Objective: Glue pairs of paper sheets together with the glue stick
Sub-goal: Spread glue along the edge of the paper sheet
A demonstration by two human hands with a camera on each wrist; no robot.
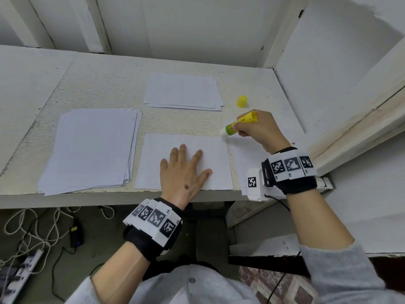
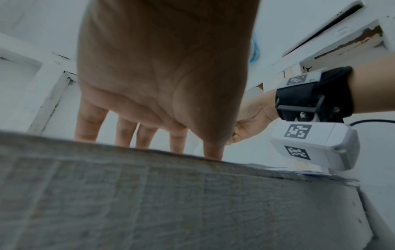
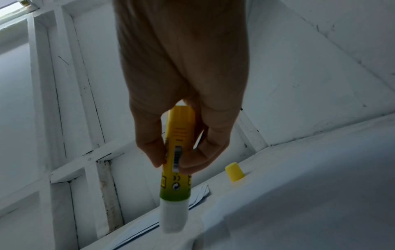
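Nearest to me, my left hand [image 1: 184,172] lies flat with fingers spread and straight, pressing a single paper sheet [image 1: 219,165] at the front edge of the counter [image 1: 105,84]. From the left wrist view I see those fingers [image 2: 89,125] straight, reaching over the counter's edge. My right hand [image 1: 258,130] grips the glue stick [image 1: 238,125], thumb and fingers curled round its yellow barrel; the uncapped white end sits at the sheet's far right corner, though I cannot tell whether it touches. Its yellow cap [image 1: 242,101] stands upright on the counter beyond the right hand. Left of the sheet I see a thick paper stack [image 1: 92,150]; a smaller stack [image 1: 182,91] lies farther back. Another sheet [image 1: 243,159] lies under my right wrist.
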